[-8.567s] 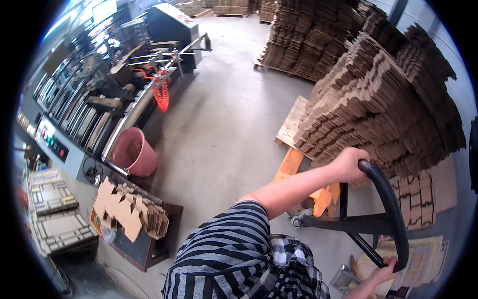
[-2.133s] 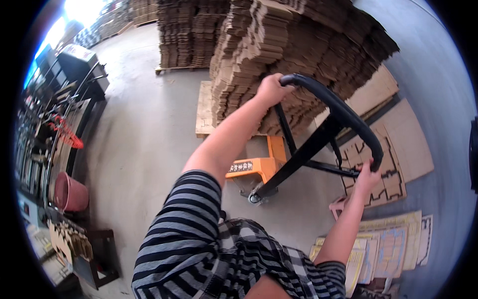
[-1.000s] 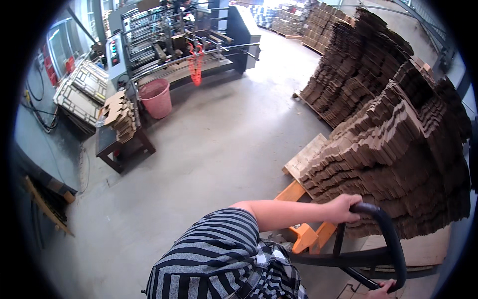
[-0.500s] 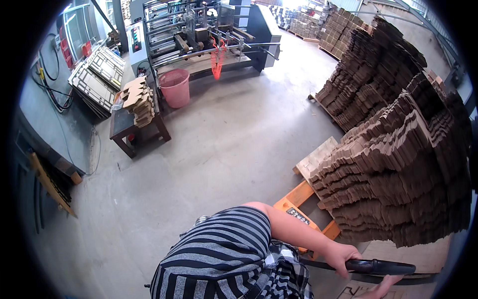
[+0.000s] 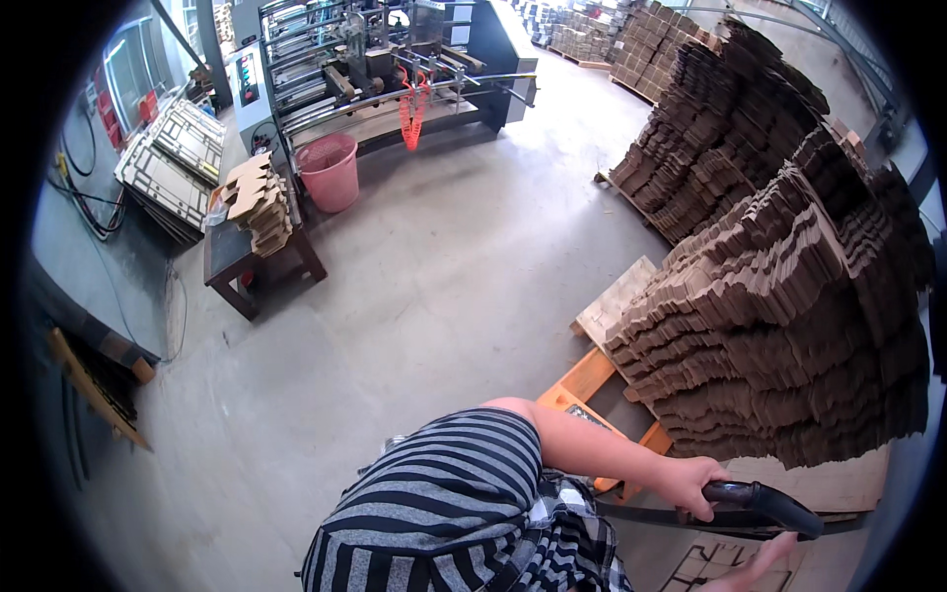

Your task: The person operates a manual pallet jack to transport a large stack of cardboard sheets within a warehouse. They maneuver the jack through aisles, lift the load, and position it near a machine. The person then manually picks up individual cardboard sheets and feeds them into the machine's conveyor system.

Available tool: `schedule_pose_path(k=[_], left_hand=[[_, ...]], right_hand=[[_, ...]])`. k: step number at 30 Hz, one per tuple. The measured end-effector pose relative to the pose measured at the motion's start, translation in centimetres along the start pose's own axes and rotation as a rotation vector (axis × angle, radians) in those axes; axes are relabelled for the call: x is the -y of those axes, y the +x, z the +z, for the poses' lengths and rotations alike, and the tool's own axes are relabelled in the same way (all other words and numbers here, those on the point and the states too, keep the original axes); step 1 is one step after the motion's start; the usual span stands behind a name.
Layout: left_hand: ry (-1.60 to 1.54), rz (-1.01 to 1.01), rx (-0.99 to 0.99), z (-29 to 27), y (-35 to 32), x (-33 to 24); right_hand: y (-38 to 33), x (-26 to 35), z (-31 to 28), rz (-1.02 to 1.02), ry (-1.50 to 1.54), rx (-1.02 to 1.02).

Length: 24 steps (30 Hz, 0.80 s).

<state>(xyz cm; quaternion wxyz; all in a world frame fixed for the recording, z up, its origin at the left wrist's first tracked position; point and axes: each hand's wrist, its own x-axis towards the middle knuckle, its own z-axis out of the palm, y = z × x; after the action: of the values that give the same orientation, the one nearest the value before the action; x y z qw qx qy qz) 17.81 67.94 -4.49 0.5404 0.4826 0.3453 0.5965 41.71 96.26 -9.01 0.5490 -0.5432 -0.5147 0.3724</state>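
My left hand (image 5: 693,485) is closed around the left end of a black pallet jack handle (image 5: 772,505), my bare arm stretched across to it. At the handle's other end, my right hand (image 5: 755,570) reaches up from the lower edge; its fingers are largely hidden behind the grip. The handle slants down to the right. Beyond my left forearm shows the orange pallet jack (image 5: 582,380), close against a wooden pallet (image 5: 617,301). Tall stacks of brown die-cut cardboard (image 5: 750,345) rise at that pallet, to the right of the jack.
Another stack of brown cardboard (image 5: 691,148) stands farther back. At the far left are a machine with rollers (image 5: 375,79), a pink bin (image 5: 330,173) and a low table (image 5: 232,259) bearing cardboard pieces (image 5: 258,202). Framed boards (image 5: 173,163) lean by the wall. Flat board lies at lower right.
The handle has turned so its right end points lower, and both hands have moved with it. The surroundings have shifted slightly left and upward in view.
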Motion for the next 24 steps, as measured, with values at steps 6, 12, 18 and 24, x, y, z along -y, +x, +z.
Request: schedule_pose_path(k=[6, 12, 18, 24], left_hand=[[0.06, 0.077, 0.036, -0.3, 0.3, 0.1], [0.097, 0.047, 0.006, -1.7, 1.7, -0.4], [0.069, 0.04, -0.014, -3.2, 2.2, -0.8], [0.13, 0.082, -0.008, -3.9, 2.6, -1.8]], right_hand=[[3.0, -0.6, -1.0, 0.004, 0.002, -0.003], [10.4, -4.0, -3.7, 0.058, 0.076, 0.106], [2.8, 3.1, 0.5, 0.041, 0.115, 0.082], [2.8, 3.0, -1.1, 0.062, 0.128, -0.094]])
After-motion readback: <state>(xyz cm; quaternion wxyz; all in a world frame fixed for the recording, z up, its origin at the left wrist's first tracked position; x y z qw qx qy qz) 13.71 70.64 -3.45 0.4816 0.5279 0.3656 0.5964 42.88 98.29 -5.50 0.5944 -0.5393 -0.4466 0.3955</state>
